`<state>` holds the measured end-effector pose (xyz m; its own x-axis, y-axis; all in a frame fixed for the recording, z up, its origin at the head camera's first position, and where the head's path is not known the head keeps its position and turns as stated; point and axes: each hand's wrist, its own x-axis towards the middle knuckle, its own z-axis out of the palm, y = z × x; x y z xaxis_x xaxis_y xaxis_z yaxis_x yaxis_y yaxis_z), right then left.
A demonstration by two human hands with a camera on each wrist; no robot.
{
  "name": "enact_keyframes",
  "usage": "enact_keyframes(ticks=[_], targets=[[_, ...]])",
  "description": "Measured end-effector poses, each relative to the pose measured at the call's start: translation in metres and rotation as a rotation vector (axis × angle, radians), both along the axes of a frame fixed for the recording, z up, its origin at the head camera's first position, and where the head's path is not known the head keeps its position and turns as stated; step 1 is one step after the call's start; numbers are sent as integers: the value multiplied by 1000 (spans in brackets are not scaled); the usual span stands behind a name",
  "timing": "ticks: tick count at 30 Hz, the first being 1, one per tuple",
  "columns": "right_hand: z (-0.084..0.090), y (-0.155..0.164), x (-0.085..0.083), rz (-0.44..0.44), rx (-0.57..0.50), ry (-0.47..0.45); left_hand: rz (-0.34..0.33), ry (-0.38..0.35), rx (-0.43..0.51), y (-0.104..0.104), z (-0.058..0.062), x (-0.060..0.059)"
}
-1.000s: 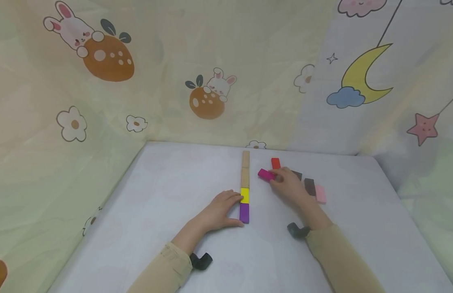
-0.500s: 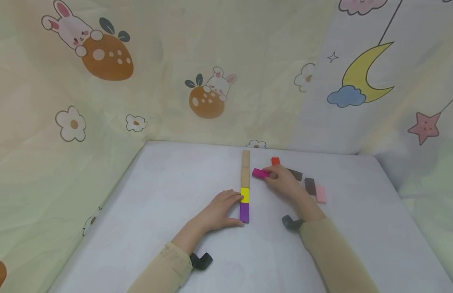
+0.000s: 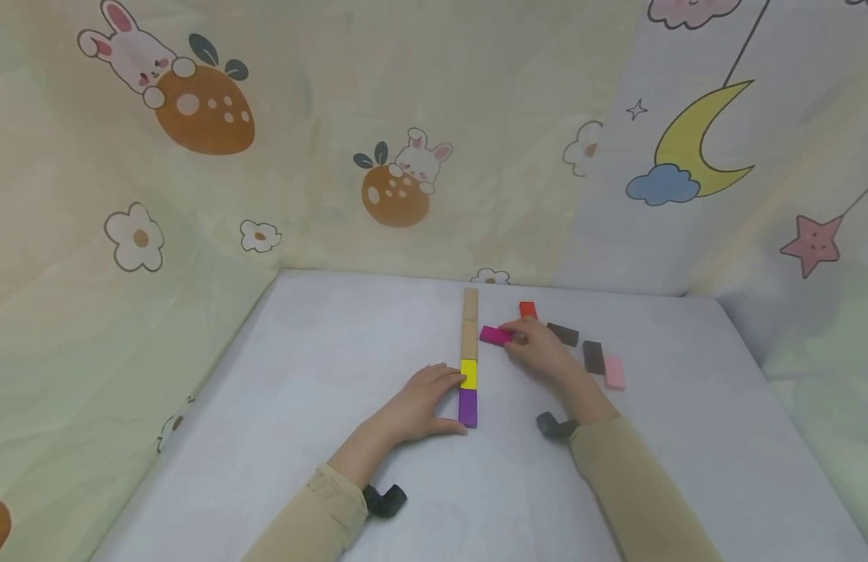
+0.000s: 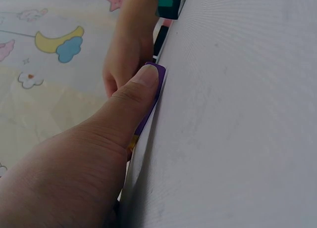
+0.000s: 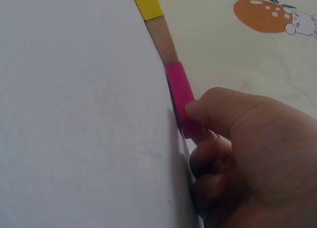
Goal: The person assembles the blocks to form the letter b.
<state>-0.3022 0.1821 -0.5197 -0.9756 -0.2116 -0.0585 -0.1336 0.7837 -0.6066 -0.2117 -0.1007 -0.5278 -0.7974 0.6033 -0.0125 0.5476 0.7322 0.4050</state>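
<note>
Magenta block (image 3: 493,336) shifted leftward, partly hidden where the right hand (image 3: 543,353) pinches it; left hand (image 3: 421,402) outstretched.

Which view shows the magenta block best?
Right wrist: the magenta block appears large, the right hand hiding little of it. Head shows it small, partly covered by that hand; left wrist doesn't show it.

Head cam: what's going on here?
A person's right hand pinches a magenta block close beside two wooden blocks, a yellow block and a purple block lined end to end. The left hand touches the yellow and purple ones. A red block, two dark blocks and a pink block lie to the right.
</note>
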Motion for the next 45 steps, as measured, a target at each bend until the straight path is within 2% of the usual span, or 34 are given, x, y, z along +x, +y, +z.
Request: enact_keyframes(ticks=[45], targets=[[1,-6,4,-12,29,-5,-11,28,9,0,-5,-2]])
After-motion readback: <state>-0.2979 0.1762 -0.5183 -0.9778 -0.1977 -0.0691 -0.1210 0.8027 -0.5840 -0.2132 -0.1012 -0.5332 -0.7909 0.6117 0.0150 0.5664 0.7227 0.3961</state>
